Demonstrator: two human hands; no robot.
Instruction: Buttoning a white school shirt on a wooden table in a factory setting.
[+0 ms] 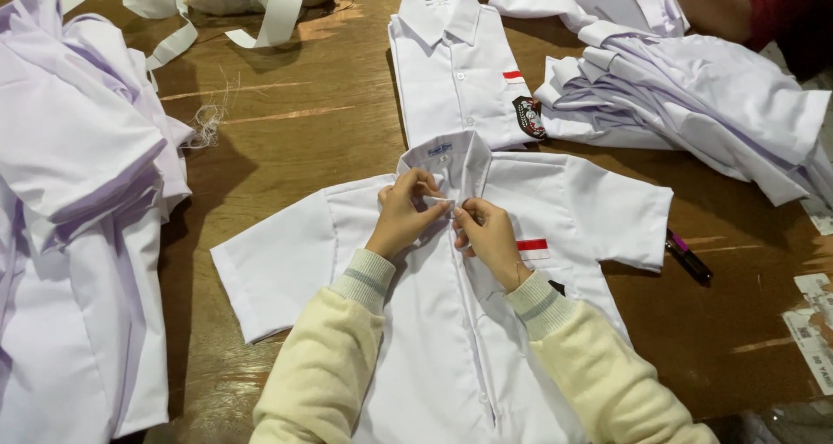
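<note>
A white short-sleeved shirt point(286, 253) lies flat and face up on the wooden table point(295, 123), collar away from me. My left hand point(403, 214) and my right hand point(488, 236) meet at the front placket just below the collar. Both pinch the fabric edges near the top button. A red stripe point(532, 244) marks the shirt's chest pocket beside my right hand. Both my arms wear cream knit sleeves.
A second folded white shirt point(455, 71) with a dark badge lies beyond. Heaps of white shirts sit at the left point(78, 166) and upper right point(694, 97). A dark pen point(688, 257) lies at right. White strips point(278, 10), loose thread, paper labels. Another person's arm point(720, 6) is top right.
</note>
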